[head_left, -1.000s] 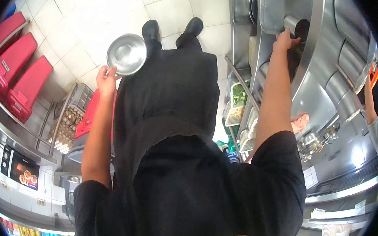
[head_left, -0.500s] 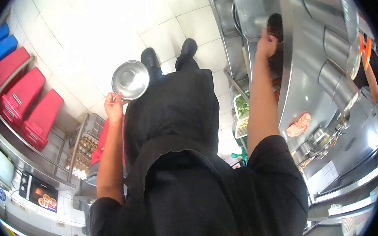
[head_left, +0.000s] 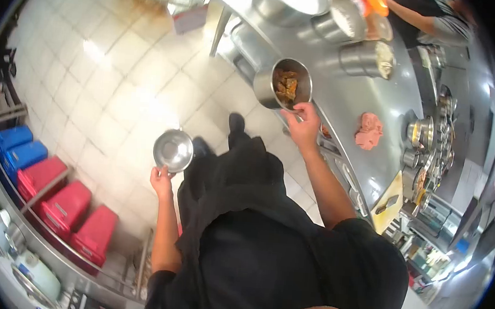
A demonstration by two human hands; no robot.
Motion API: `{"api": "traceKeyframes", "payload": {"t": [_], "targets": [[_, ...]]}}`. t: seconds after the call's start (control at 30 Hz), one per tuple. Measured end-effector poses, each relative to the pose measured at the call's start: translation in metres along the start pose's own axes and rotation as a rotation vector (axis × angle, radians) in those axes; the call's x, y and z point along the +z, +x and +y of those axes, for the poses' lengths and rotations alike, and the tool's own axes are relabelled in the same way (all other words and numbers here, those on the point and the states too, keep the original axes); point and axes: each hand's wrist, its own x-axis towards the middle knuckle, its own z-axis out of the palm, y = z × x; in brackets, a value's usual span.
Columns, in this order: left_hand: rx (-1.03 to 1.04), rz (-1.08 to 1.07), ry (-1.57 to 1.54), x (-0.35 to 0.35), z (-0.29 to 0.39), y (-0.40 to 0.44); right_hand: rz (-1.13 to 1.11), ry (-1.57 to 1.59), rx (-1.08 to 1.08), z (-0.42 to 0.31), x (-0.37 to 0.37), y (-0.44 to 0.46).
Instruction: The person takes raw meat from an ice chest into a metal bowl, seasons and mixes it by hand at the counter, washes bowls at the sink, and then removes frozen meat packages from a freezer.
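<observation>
My left hand grips the rim of a shiny metal bowl held over the floor tiles; no food shows inside it. My right hand is closed on the rim of a deep steel pot, tilted so that its mouth faces me. Brown, saucy chunks of food lie in this pot, which is beside the edge of the steel counter.
On the counter are a pink crumpled cloth, a steel pot and a cutting board with a knife. Red bins line the left side. Another person's arm reaches in at the top right, near an orange object.
My right hand has come out from under the counter and now holds the pot of food in the open. The bowl stays in my left hand. My view has turned and shifted.
</observation>
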Motion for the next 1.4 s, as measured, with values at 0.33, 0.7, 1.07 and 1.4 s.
{"api": "traceKeyframes", "payload": {"t": [0.33, 0.7, 1.07, 1.4], "targets": [[0.152, -0.112, -0.037, -0.014, 0.009, 0.03, 0.277, -0.106, 0.238, 0.015, -0.065, 0.078], [0.036, -0.083, -0.028, -0.037, 0.015, 0.049, 0.561, -0.121, 0.238, 0.095, -0.101, -0.038], [0.123, -0.136, 0.132, -0.041, 0.044, 0.06, 0.861, 1.052, -0.19, -0.109, -0.401, 0.197], [0.036, -0.09, -0.068, -0.027, 0.015, 0.104, 0.826, 0.896, -0.157, -0.103, -0.479, 0.316]]}}
